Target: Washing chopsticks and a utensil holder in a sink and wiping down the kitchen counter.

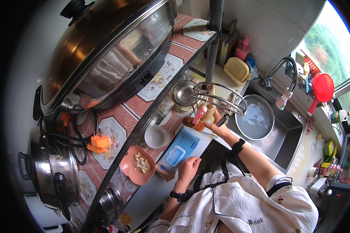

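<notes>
I see my left hand [188, 167] resting on the near end of the blue lidded box [181, 150] on the surface [151, 194], fingers curled loosely over its edge; my right hand [215, 123] reaches under the wire rack [218, 99], fingers closed around a brown lump [208, 114]; I cannot make out what it is.

Daylight came through the window [330, 42] at the upper right, where the view outside washed out pale. The sink [287, 136] side was bright; the counter under the shelf [144, 105] lay in shadow. Glare streaked the steel lid [105, 42]. Straight edges bowed, the corners went black, and rim detail blurred.
</notes>
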Action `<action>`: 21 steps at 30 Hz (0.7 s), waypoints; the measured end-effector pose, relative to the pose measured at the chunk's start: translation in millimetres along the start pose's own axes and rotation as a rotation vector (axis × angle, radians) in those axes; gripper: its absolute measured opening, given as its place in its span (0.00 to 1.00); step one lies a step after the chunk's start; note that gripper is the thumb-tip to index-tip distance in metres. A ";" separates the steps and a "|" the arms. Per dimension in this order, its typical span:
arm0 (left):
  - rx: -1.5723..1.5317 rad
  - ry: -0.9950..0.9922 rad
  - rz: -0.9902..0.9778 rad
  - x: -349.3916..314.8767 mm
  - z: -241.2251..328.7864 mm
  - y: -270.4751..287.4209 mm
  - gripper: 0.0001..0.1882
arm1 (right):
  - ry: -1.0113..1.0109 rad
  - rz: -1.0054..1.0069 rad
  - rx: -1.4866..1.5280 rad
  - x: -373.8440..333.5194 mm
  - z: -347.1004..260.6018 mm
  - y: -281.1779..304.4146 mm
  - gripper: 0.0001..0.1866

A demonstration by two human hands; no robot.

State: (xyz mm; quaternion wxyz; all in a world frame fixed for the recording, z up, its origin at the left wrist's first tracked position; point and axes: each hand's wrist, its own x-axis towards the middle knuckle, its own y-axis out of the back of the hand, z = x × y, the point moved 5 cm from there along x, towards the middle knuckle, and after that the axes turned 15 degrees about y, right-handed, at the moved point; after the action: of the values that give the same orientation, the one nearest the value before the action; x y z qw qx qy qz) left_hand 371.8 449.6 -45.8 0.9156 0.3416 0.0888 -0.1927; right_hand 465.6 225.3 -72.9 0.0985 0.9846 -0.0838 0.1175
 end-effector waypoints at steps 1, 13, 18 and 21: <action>0.001 0.012 0.021 0.1 -1.0 1.5 0.08 | 0.025 0.017 -0.124 0.4 -2.9 0.6 0.36; -0.084 0.058 0.132 7.5 -10.0 17.1 0.12 | 0.020 0.441 -0.070 -11.7 -43.7 139.0 0.22; -0.037 0.033 0.130 19.4 3.0 19.4 0.10 | 0.308 -0.261 -0.216 44.7 -250.4 134.0 0.39; -0.011 -0.015 0.096 29.2 9.4 13.8 0.08 | 0.433 -0.422 -0.399 58.8 -293.7 96.4 0.41</action>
State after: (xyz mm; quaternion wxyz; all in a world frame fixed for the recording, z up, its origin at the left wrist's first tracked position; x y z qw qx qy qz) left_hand 404.4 444.5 -39.1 0.9262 0.3392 0.0664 -0.1504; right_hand 440.7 186.5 238.4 0.3264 0.8940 0.1229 0.2815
